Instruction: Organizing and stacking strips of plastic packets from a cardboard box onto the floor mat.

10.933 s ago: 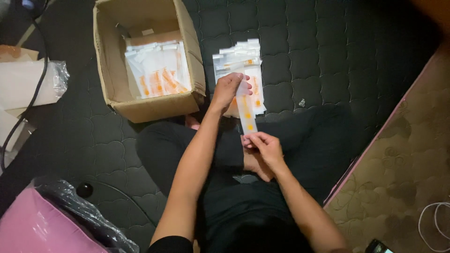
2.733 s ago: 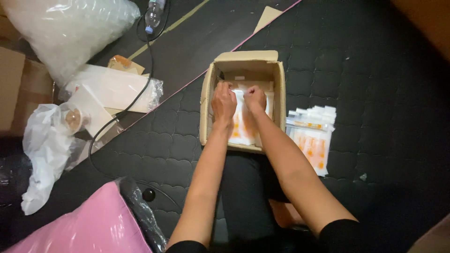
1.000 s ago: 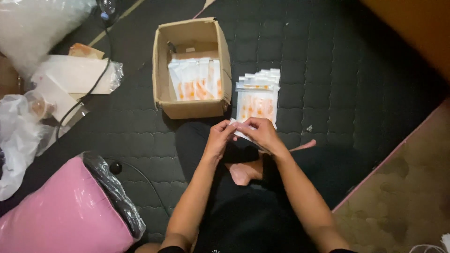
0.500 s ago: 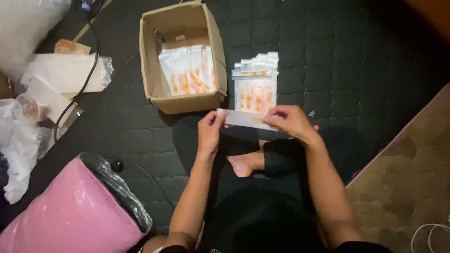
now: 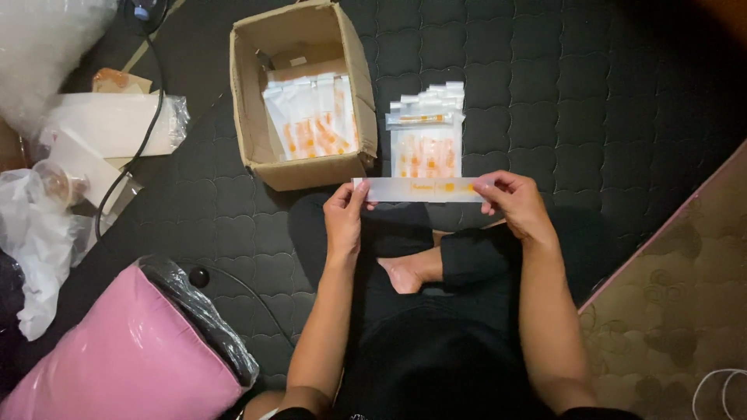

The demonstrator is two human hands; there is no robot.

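Left hand and right hand pinch opposite ends of a long clear plastic sachet with orange print, held level. Just beyond it: stack of matching sachets beside an open brown cardboard box.

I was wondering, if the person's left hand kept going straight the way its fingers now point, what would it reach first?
The left hand, pinching one end of the long clear packet, points away from the body. Straight ahead, it would most likely meet the near wall of the cardboard box first, though depth is hard to judge from above.

bare-armed person in black trousers and a black top, left hand and right hand ringless, barefoot.
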